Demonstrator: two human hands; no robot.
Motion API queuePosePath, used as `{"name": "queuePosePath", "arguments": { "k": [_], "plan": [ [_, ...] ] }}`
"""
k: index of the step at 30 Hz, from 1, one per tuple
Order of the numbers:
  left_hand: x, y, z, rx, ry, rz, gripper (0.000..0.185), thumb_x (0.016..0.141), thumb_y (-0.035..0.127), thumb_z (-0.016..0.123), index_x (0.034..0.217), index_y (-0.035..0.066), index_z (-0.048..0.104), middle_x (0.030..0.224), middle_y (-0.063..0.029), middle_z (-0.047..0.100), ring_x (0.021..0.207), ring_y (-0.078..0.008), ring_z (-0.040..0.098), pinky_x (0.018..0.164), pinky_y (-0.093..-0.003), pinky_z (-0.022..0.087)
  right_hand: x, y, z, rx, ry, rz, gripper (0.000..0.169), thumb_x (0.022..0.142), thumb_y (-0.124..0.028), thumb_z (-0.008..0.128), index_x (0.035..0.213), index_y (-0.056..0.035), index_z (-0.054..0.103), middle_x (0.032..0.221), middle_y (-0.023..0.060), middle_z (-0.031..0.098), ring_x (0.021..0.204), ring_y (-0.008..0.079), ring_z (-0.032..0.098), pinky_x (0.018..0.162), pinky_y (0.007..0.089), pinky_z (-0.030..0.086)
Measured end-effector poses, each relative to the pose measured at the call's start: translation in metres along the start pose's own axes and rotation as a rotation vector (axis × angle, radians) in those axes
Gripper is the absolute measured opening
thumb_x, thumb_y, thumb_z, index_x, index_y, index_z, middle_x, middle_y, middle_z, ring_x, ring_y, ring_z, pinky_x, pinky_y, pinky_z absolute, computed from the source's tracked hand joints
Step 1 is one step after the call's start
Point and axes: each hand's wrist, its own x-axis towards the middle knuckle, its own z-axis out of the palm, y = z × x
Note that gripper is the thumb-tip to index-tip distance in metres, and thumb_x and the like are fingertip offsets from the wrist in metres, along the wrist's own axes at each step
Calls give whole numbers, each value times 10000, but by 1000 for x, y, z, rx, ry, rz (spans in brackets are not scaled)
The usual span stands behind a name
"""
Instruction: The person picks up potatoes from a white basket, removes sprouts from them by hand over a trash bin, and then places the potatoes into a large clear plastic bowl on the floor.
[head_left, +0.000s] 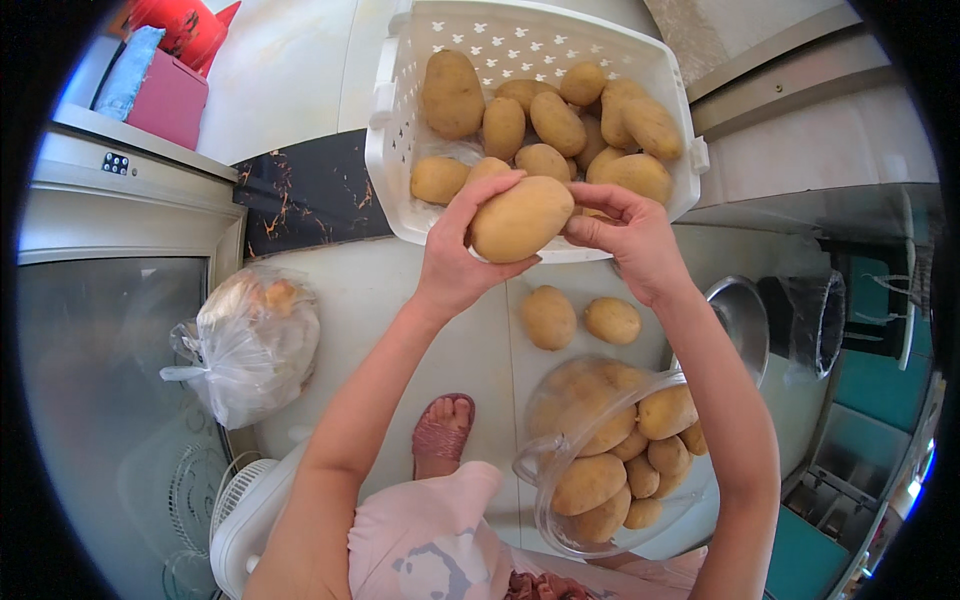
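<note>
My left hand (465, 247) is closed around a large potato (521, 219), held above the near rim of a white plastic basket (381, 142). The fingertips of my right hand (626, 236) meet the potato's right end; whether they grip it is unclear. Several loose potatoes (556, 124) lie inside the basket, with some clear plastic film among them. Two potatoes, one on the left (549, 318) and a smaller one on the right (613, 320), rest on the tiled floor below my hands. Nearer me, an open clear plastic bag (551, 405) holds several more potatoes (589, 484).
A tied plastic bag (251, 345) with contents sits on the floor at left, near a glass-panelled door (112, 360) and a white fan (255, 517). At right stand a metal bowl (742, 322) and a bin with a plastic liner (817, 322). My sandalled foot (444, 427) is below.
</note>
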Motion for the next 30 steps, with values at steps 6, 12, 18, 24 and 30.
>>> {"name": "queuePosePath", "arguments": {
  "k": [6, 12, 18, 24, 30],
  "plan": [
    [-14, 5, -4, -136, -22, -249, 792, 579, 26, 856, 1271, 60, 474, 1250, -71, 551, 1155, -186, 538, 975, -332, 458, -16, -19, 11, -215, 52, -35, 152, 809, -44, 699, 939, 34, 691, 839, 79, 697, 764, 119, 653, 708, 231, 526],
    [-8, 9, -13, 168, -242, -200, 681, 615, 66, 830, 1223, 63, 522, 1164, -74, 601, 1092, -196, 580, 913, -334, 480, -24, -15, -8, -435, -25, 81, 124, 801, -32, 665, 909, 22, 691, 809, 79, 698, 755, 134, 662, 689, 256, 524],
    [49, -18, -36, 990, 70, 120, 571, 589, 107, 805, 1106, 54, 568, 1030, -118, 596, 977, -327, 564, 823, -407, 482, 17, 3, 1, -1024, -56, -227, 242, 751, -27, 648, 992, -30, 670, 906, 119, 680, 846, 282, 651, 756, 353, 512],
    [102, -29, -36, 1645, -176, 129, 359, 679, 58, 693, 1018, 31, 579, 1021, -133, 575, 1029, -307, 534, 831, -360, 470, 87, 30, 30, -1271, -205, -659, 325, 743, -11, 635, 1067, -30, 621, 1143, 80, 596, 1124, 279, 522, 886, 361, 463],
    [81, -49, -27, 1246, -474, -6, 294, 781, 59, 578, 1073, 24, 573, 952, -146, 615, 916, -315, 618, 743, -415, 506, 111, 51, 44, -1919, -297, -757, 397, 686, -43, 688, 1072, -74, 597, 1077, 57, 570, 991, 262, 534, 820, 367, 481]
  ]
}}
